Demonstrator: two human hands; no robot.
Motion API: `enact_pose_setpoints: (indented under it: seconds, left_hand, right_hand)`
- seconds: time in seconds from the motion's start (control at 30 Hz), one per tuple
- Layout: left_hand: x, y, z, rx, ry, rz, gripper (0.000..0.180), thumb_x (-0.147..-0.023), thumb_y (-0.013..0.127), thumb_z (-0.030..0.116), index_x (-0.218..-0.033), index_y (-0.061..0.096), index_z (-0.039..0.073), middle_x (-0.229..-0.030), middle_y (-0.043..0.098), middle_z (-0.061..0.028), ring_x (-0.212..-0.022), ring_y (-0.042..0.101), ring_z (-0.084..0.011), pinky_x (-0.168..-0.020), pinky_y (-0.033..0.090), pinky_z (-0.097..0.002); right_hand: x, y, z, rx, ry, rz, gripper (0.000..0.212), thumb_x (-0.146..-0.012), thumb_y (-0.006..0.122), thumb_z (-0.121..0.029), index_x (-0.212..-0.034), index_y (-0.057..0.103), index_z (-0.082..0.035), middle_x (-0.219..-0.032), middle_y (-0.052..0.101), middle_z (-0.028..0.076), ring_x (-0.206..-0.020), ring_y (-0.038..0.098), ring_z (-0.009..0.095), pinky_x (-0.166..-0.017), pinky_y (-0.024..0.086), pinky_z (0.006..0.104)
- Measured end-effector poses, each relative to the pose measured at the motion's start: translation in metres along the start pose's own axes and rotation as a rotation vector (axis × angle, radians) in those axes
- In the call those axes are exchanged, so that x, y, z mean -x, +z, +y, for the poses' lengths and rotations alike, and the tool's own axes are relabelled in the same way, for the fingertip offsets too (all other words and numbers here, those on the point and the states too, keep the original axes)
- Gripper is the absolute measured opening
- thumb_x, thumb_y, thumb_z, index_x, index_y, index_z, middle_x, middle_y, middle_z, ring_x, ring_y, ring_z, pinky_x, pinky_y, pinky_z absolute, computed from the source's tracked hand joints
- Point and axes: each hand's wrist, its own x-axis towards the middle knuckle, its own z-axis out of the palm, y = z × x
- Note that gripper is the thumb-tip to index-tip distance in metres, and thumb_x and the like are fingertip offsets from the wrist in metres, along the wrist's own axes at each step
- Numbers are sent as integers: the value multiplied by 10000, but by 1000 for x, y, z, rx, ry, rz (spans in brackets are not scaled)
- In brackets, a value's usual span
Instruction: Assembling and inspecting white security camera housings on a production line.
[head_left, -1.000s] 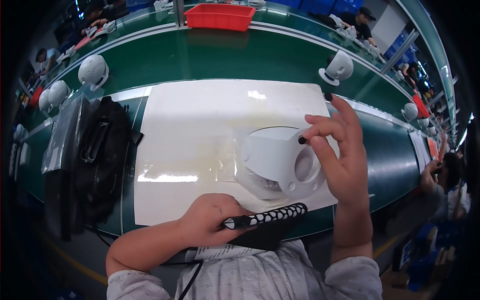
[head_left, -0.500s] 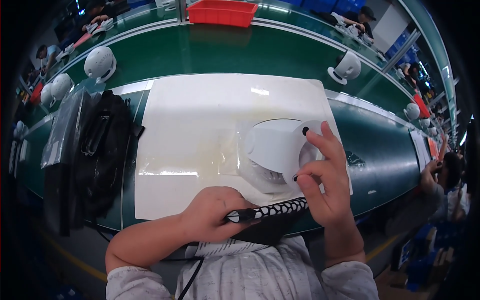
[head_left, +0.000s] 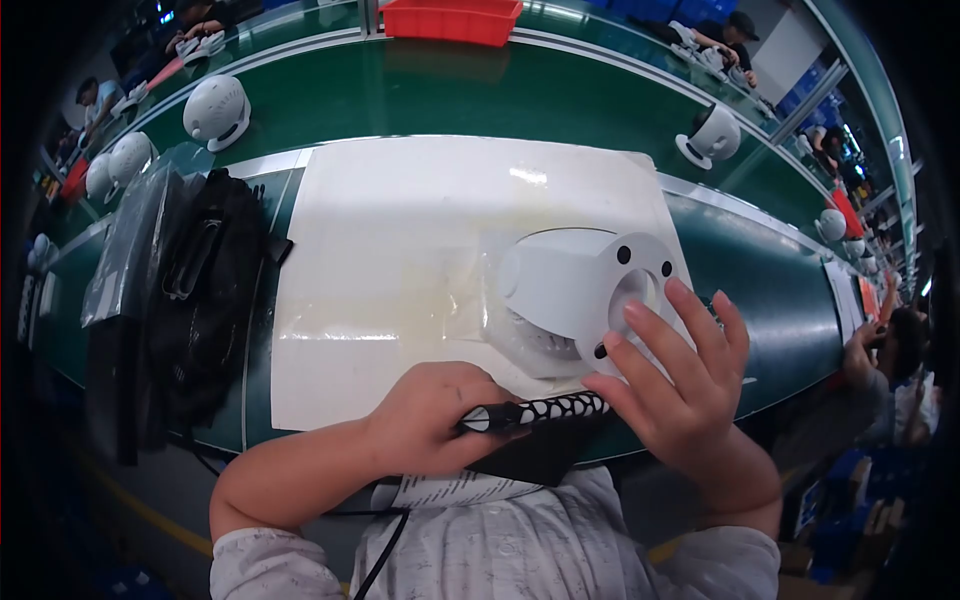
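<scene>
A white rounded device (head_left: 555, 280) lies on its side, its ring-shaped base (head_left: 648, 248) facing up and right. Black round pads dot the base: an upper pad (head_left: 624, 255), a right pad (head_left: 667, 269) and a lower pad (head_left: 601, 351). My right hand (head_left: 690, 385) has its fingers spread over the lower right of the base, a fingertip beside the lower pad. In front of my body, my left hand (head_left: 440, 415) is closed around a black sheet with white round spots (head_left: 560, 406), bent so its spotted side shows as a narrow band.
Under the device is a white board (head_left: 390, 220) on the green table. Black bags (head_left: 200, 310) and clear plastic (head_left: 130, 250) lie at left. Similar white devices (head_left: 216, 108) (head_left: 712, 135) stand on the green belt beyond. A red bin (head_left: 450, 20) is at the far side; other people work around.
My right hand has moved down and right, its fingers opening from near the base's pads. The pad by my thumb now shows on the base. My left hand keeps its hold on the sheet.
</scene>
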Motion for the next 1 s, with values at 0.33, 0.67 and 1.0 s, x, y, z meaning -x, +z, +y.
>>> enact_pose_setpoints:
  seconds: [0.33, 0.67, 1.0]
  left_hand:
    - [-1, 2, 1, 54, -75, 28, 173, -605, 692, 35, -694, 545, 48, -585, 517, -65, -497, 504, -224, -448, 365, -290]
    - [1, 4, 4, 66, -95, 15, 149, -619, 688, 63, -719, 580, 45, -579, 511, -62, -515, 511, -219, -471, 377, -287]
    - [3, 0, 4, 36, -83, -86, 189, -634, 620, 110, -813, 571, 73, -693, 560, -78, -640, 545, -269, -554, 434, -334]
  right_hand:
    - [9, 6, -4, 160, -112, -31, 245, -665, 614, -163, -866, 625, -24, -1083, 532, 60, -1071, 451, 269, -935, 172, 552]
    - [12, 1, 1, -188, 115, 54, 265, -711, 568, -224, -941, 616, -101, -1157, 484, 104, -1146, 364, 335, -956, 198, 448]
    - [-19, 5, -26, -591, 127, 9, 155, -661, 639, -151, -808, 625, -106, -1136, 500, 91, -1158, 350, 331, -919, 223, 452]
